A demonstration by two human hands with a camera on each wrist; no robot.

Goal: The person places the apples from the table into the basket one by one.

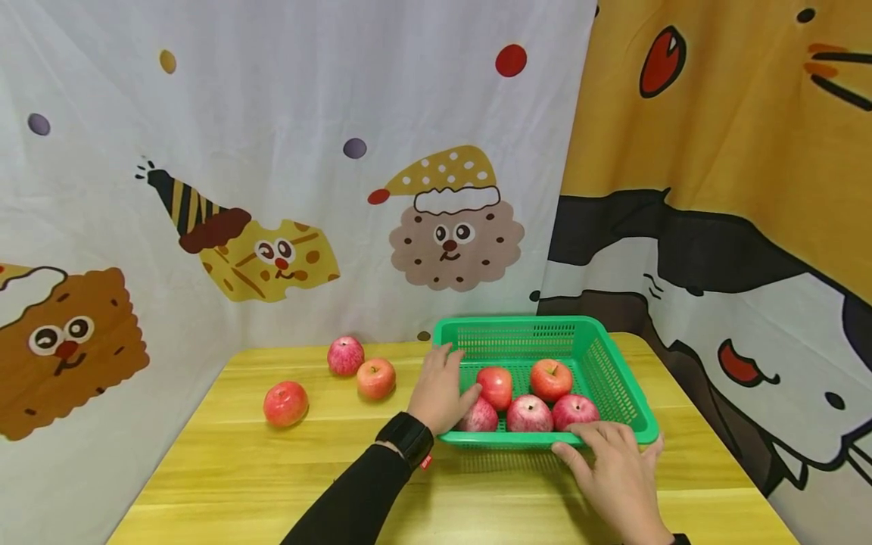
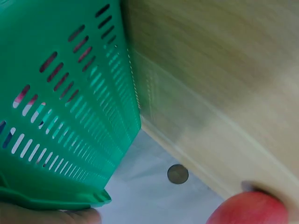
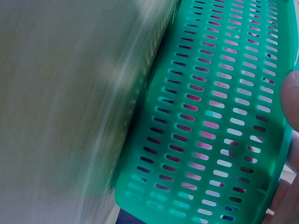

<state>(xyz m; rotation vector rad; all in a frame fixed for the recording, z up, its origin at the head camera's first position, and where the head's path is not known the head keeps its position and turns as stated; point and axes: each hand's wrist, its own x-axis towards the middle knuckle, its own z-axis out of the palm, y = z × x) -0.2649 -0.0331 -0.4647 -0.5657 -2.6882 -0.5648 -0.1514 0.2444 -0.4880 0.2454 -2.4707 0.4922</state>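
A green plastic basket [image 1: 504, 439] with slotted walls stands on the wooden table, several red apples [image 1: 529, 414] lying in its front half. My left hand [image 1: 439, 390] grips the basket's left rim, thumb on the inner side near an apple. At the front right corner, my right hand [image 1: 616, 469] holds the rim. The right wrist view shows a thumb [image 3: 290, 100] against the rim of the slotted wall [image 3: 261, 191], with other fingers below. In the left wrist view, fingertips [image 2: 84, 216] lie along the basket's edge [image 2: 70, 203].
Left of the basket, three apples lie on the table [image 1: 272, 469]: one pinkish apple [image 1: 346, 356] at the back, one orange-red apple [image 1: 376, 378] beside it, and one red apple [image 1: 286, 403] farther left. A printed curtain [image 1: 293, 113] hangs behind the table's back edge.
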